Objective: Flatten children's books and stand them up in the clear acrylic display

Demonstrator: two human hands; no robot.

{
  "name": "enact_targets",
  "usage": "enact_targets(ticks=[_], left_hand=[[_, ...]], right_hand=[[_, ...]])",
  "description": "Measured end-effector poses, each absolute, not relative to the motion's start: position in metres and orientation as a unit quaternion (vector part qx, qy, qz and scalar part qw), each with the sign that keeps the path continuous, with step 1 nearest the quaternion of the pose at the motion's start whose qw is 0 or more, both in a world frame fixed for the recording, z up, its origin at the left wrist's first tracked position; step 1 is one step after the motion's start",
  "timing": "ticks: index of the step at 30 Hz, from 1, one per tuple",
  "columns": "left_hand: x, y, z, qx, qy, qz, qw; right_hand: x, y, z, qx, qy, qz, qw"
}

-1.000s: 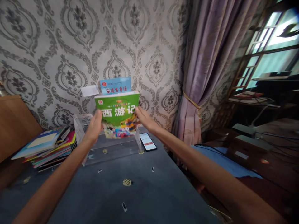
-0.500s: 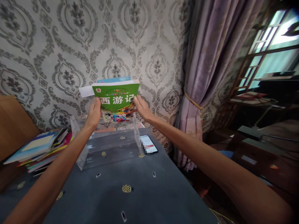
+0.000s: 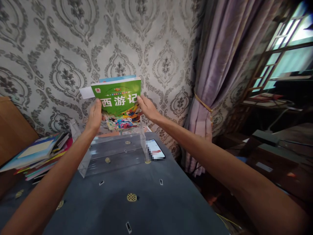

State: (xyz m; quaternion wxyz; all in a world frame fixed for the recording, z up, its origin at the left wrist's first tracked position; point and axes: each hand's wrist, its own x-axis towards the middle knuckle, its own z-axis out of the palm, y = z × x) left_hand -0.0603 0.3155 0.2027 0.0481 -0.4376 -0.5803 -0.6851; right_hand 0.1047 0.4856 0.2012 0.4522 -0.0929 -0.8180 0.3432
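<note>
Between my two hands is a green paperback book [image 3: 116,91] with large white Chinese characters and colourful figures on its cover. A blue book [image 3: 119,78] shows its top edge behind it, and a white flap [image 3: 86,92] sticks out on the left. My left hand [image 3: 94,115] grips the left edge, thumb on the front. At the right edge, my right hand [image 3: 148,108] has its thumb against the cover, its other fingers mostly hidden. Below the books, a clear acrylic rack [image 3: 114,164] stands on the dark tablecloth; whether they touch it I cannot tell.
A phone [image 3: 156,149] with a lit screen lies right of the rack. To the left is a messy stack of books [image 3: 46,150] near a wooden board [image 3: 14,130]. Patterned wallpaper [image 3: 73,39] rises behind the table, and a tied purple curtain [image 3: 207,78] hangs to the right.
The books have shifted slightly up and left in view, tilting a little, with both hands still on them. More of the cover's lower picture shows. The camera view has also moved slightly.
</note>
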Motion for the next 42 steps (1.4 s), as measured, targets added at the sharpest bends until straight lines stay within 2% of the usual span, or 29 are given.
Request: enact_targets(ticks=[8, 15, 22, 28, 31, 36, 42], left_hand=[[-0.070, 0.314, 0.201, -0.373, -0.605, -0.702, 0.040], [-0.080, 0.327, 0.193, -0.353, -0.629, -0.693, 0.008], [-0.076, 0.337, 0.177, -0.381, -0.632, -0.675, -0.004], [-0.072, 0.336, 0.167, -0.385, -0.646, -0.657, -0.043], [-0.072, 0.330, 0.168, -0.418, -0.675, -0.608, -0.001], [-0.074, 0.317, 0.170, -0.468, -0.756, -0.434, 0.146], [-0.073, 0.317, 0.171, -0.443, -0.799, -0.376, 0.158]], right_hand=[[0.098, 0.474, 0.205, -0.114, -0.850, 0.273, 0.436], [0.089, 0.481, 0.200, -0.159, -0.849, 0.281, 0.418], [0.095, 0.490, 0.185, -0.160, -0.833, 0.305, 0.434], [0.095, 0.500, 0.180, -0.167, -0.834, 0.221, 0.477], [0.093, 0.502, 0.178, -0.154, -0.830, 0.217, 0.489], [0.097, 0.501, 0.175, -0.149, -0.829, 0.255, 0.476], [0.094, 0.501, 0.175, -0.165, -0.822, 0.261, 0.479]])
